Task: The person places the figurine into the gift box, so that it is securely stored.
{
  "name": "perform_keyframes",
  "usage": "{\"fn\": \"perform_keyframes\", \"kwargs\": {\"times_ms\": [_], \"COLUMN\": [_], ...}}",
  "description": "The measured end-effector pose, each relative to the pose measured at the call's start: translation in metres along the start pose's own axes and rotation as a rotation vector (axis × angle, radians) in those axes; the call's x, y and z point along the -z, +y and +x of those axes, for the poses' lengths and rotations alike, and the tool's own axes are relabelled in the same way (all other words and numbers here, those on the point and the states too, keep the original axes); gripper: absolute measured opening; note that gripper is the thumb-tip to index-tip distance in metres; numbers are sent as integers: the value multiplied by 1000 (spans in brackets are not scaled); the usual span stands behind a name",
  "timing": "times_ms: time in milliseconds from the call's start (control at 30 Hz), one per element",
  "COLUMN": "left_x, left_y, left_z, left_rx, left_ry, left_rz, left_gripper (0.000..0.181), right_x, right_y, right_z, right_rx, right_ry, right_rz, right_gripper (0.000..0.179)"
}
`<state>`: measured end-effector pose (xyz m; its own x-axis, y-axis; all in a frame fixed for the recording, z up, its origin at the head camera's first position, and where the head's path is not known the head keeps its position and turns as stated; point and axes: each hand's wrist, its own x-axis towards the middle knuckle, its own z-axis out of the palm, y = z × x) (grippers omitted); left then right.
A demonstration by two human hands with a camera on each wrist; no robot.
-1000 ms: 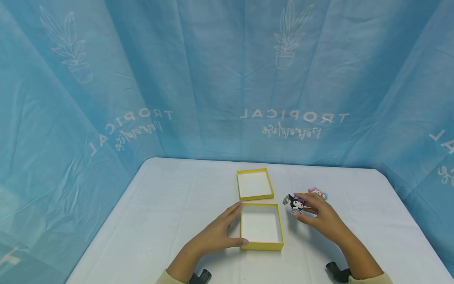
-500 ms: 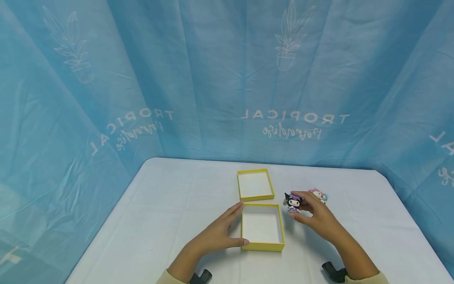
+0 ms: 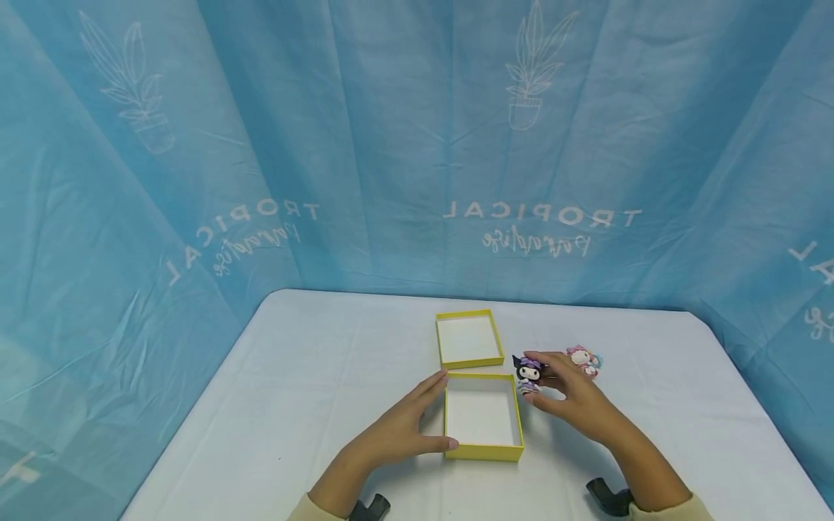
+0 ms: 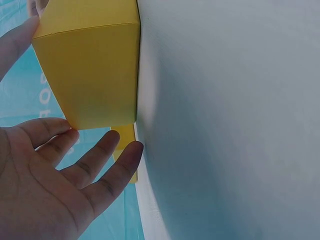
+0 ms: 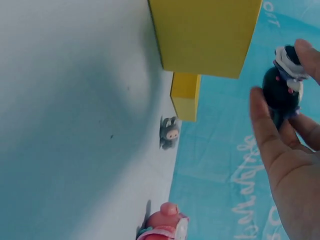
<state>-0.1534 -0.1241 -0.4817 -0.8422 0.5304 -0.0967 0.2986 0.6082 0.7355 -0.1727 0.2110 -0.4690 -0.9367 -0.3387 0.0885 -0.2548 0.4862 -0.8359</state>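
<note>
The right hand (image 3: 576, 399) grasps a black-and-purple figurine (image 3: 528, 373) between fingers and thumb, raised beside the deep yellow box (image 3: 485, 454), while the left hand (image 3: 399, 432), its fingers straight and spread, touches that box's opposite side (a pink figurine (image 3: 584, 359) sits just behind the right fingers, a shallow yellow tray (image 3: 472, 362) beyond the left fingertips).

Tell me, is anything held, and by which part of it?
The right hand holds a small black and purple cartoon figurine, fingers at its head, thumb near its base. The left hand only touches the nearer square yellow box.
</note>
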Motion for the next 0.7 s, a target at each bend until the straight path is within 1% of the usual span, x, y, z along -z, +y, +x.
{"fn": "perform_keyframes", "kwargs": {"times_ms": [133,200,367,467,600,700], "left_x": [-1,-1,-1,-1,-1,-1], "left_y": [0,0,1,2,1,1], "left_z": [0,1,1,2,3,3], "left_rx": [2,2,3,7,9,1], "left_ry": [2,3,1,1,4,6], "left_rz": [-1,0,10,15,14,9], "left_gripper": [107,107,107,107,108,108], "right_x": [-3,-4,-8,-10,-13,-16], "right_y": [-3,-4,-7,-9,-13,-14], "right_z": [2,3,6,7,9,11], "right_rx": [-29,-17,47,21,-52,-74], "right_ry": [-13,-30,-69,-74,-73,-70], "right_rz": [-4,-5,16,20,29,35], "right_gripper": [71,70,65,69,72,72]}}
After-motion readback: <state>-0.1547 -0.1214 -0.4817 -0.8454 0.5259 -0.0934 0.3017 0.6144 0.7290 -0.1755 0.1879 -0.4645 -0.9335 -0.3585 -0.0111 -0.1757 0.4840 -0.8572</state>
